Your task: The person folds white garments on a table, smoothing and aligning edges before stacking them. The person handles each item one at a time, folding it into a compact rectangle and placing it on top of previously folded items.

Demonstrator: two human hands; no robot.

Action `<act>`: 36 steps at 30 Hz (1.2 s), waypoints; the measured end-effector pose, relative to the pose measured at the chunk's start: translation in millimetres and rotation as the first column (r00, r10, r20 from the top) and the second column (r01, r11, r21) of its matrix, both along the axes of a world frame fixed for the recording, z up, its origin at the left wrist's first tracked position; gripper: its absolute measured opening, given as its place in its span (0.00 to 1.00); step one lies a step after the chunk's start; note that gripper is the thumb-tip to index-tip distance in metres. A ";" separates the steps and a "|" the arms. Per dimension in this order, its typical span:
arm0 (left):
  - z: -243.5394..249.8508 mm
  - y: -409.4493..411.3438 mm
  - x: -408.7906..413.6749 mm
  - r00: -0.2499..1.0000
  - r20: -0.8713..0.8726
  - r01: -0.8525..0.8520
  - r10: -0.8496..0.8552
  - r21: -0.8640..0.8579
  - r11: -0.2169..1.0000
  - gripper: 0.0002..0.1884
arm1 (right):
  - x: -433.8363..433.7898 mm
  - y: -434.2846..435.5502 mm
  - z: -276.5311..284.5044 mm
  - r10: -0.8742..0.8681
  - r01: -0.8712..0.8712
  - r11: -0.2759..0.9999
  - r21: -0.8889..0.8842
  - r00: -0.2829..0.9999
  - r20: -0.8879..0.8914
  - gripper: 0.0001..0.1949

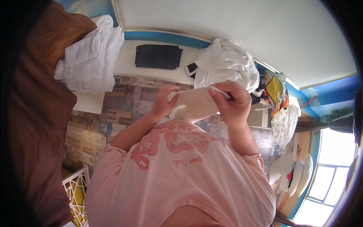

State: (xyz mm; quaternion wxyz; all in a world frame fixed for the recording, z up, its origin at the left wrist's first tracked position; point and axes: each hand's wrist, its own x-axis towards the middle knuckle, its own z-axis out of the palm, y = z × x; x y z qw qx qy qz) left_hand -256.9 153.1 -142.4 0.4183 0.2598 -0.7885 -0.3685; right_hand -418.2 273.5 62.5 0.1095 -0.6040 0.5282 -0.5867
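A thin off-white cloth item (195, 103) hangs in front of my chest, its kind not clear. My right hand (234, 103) pinches its upper right edge between thumb and fingers, where a folded white hem shows. My left hand (164, 103) is at the cloth's left end. Its thumb and forefinger are spread apart, with pale fabric just beyond them. Whether its other fingers touch the cloth is hidden. Past the hands, a folded dark navy cloth (158, 56) lies flat on a white surface (124, 63) along the wall.
A crumpled white fabric heap (227, 65) is just beyond my right hand. Folded white bedding (93, 56) is at left, beside brown fabric (39, 136). Colourful clothes (275, 88) are piled at right. A white lattice panel (76, 195) stands lower left on the patterned floor (88, 139).
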 end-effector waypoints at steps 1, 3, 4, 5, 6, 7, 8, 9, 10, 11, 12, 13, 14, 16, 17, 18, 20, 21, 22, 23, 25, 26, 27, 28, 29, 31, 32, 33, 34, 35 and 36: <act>0.8 1.1 -0.9 1.000 -0.006 -0.020 0.020 0.006 1.000 0.16 | -0.2 2.1 1.2 0.002 -0.002 1.000 -0.004 1.000 0.018 0.08; 0.9 1.5 -2.7 1.000 -0.015 -0.028 0.028 0.012 1.000 0.18 | 0.4 5.9 2.4 -0.025 0.025 1.000 0.012 1.000 0.018 0.08; 0.1 0.7 -3.4 1.000 -0.018 -0.016 0.016 0.012 1.000 0.18 | 0.5 7.1 2.7 -0.039 0.039 0.999 0.020 0.999 0.018 0.08; -0.8 0.4 -4.1 1.000 -0.021 -0.004 0.005 0.012 1.000 0.19 | 0.2 7.7 2.7 -0.043 0.043 0.999 0.014 0.999 0.016 0.08; -2.9 1.1 -5.2 1.000 -0.023 0.013 -0.012 0.028 1.000 0.19 | -0.3 7.8 2.7 -0.046 0.046 0.999 0.008 0.999 0.013 0.08; -5.4 2.8 -6.3 0.999 -0.025 0.030 -0.028 0.043 0.999 0.19 | -0.6 7.8 2.8 -0.049 0.049 0.999 0.002 0.999 0.010 0.08; -7.3 4.6 -7.0 0.999 -0.027 0.046 -0.045 0.059 0.997 0.19 | -0.8 8.0 3.1 -0.052 0.051 0.999 0.004 0.999 0.010 0.08; -5.1 6.8 -7.1 0.995 -0.036 0.096 -0.094 0.057 0.994 0.19 | -1.1 8.2 3.4 -0.055 0.055 0.998 0.008 0.998 0.010 0.08; -2.6 9.1 -6.5 0.989 -0.045 0.145 -0.142 0.055 0.988 0.19 | -1.6 8.5 3.7 -0.058 0.058 0.998 0.011 0.998 0.011 0.08; 0.5 11.7 -6.0 0.980 -0.054 0.193 -0.190 0.052 0.980 0.19 | -2.2 8.7 3.8 -0.061 0.061 0.998 0.017 0.998 0.008 0.08; 3.7 15.4 -6.0 0.967 -0.101 0.244 -0.236 0.077 0.967 0.18 | -2.8 9.0 4.0 -0.064 0.063 0.998 0.023 0.998 0.004 0.08; 7.1 19.5 -6.4 0.949 -0.148 0.295 -0.279 0.099 0.950 0.17 | -3.5 9.2 4.1 -0.066 0.066 0.997 0.029 0.998 0.001 0.08; 8.5 21.9 -7.3 0.927 -0.196 0.346 -0.319 0.119 0.931 0.16 | -3.8 9.1 3.6 -0.064 0.064 0.998 0.025 0.998 0.006 0.08; 4.1 23.5 -8.4 0.931 -0.164 0.349 -0.327 0.127 0.929 0.15 | -3.1 7.9 2.2 -0.052 0.052 0.999 0.015 0.999 0.017 0.08; 1.6 24.1 -9.0 0.932 -0.147 0.350 -0.331 0.131 0.928 0.15 | -3.0 8.1 2.1 -0.058 0.058 0.998 0.018 0.998 0.006 0.08; -0.1 23.8 -8.7 0.939 -0.114 0.340 -0.324 0.178 0.923 0.15 | -3.4 8.6 1.9 -0.067 0.067 0.998 0.021 0.998 -0.004 0.07; -3.2 22.6 -7.4 0.948 -0.047 0.314 -0.314 0.269 0.910 0.15 | -4.9 9.1 2.5 -0.096 0.097 0.995 0.022 0.995 -0.035 0.07; -4.7 23.5 -8.0 0.958 -0.083 0.287 -0.275 0.223 0.932 0.14 | -6.0 8.7 3.4 -0.117 0.118 0.993 0.020 0.992 -0.056 0.07; -5.9 25.2 -9.1 0.964 -0.121 0.256 -0.237 0.178 0.950 0.14 | -6.9 8.5 3.9 -0.137 0.139 0.990 0.018 0.988 -0.077 0.07; -6.7 26.5 -10.3 0.967 -0.160 0.222 -0.201 0.133 0.966 0.14 | -7.4 8.7 3.7 -0.143 0.145 0.989 0.030 0.988 -0.052 0.07; 5.5 26.3 -13.5 0.981 -0.176 0.067 -0.077 -0.060 0.996 0.14 | -8.9 9.2 1.6 -0.160 0.160 0.986 0.055 0.987 0.001 0.06; 11.0 25.6 -14.0 0.981 -0.193 -0.014 -0.016 -0.155 0.988 0.14 | -9.4 8.8 0.1 -0.161 0.160 0.986 0.048 0.987 0.005 0.06; 13.2 25.0 -13.2 0.982 -0.187 -0.004 -0.025 -0.151 0.989 0.14 | -9.5 8.1 -1.1 -0.160 0.160 0.986 0.039 0.987 0.010 0.06; 14.8 24.3 -12.4 0.983 -0.181 0.007 -0.033 -0.146 0.989 0.13 | -9.4 7.6 -1.9 -0.160 0.159 0.987 0.031 0.987 0.014 0.06; 15.4 23.7 -11.5 0.984 -0.174 0.017 -0.042 -0.142 0.990 0.13 | -9.2 7.5 -2.0 -0.160 0.160 0.987 0.028 0.987 0.013 0.06; 6.7 22.5 -9.8 0.988 -0.134 0.054 -0.072 -0.129 0.990 0.12 | -8.5 6.7 -1.1 -0.156 0.155 0.988 0.021 0.988 0.011 0.06; 1.7 22.0 -9.1 0.990 -0.113 0.073 -0.087 -0.123 0.990 0.11 | -8.1 6.7 -0.6 -0.157 0.157 0.987 0.018 0.987 0.018 0.06; -1.2 22.0 -8.8 0.992 -0.099 0.070 -0.079 -0.090 0.993 0.10 | -7.9 7.1 -0.4 -0.161 0.160 0.987 0.016 0.987 0.025 0.06; -3.9 22.1 -8.5 0.994 -0.085 0.066 -0.071 -0.058 0.996 0.09 | -7.9 7.4 -0.5 -0.164 0.163 0.986 0.013 0.986 0.033 0.06; -6.4 22.0 -8.1 0.996 -0.070 0.062 -0.064 -0.025 0.998 0.09 | -8.7 7.4 -0.6 -0.173 0.173 0.985 0.007 0.985 0.024 0.06; -9.0 21.5 -7.6 0.996 -0.081 0.045 -0.043 0.034 0.998 0.08 | -10.0 7.6 -0.6 -0.183 0.183 0.983 -0.001 0.983 0.016 0.06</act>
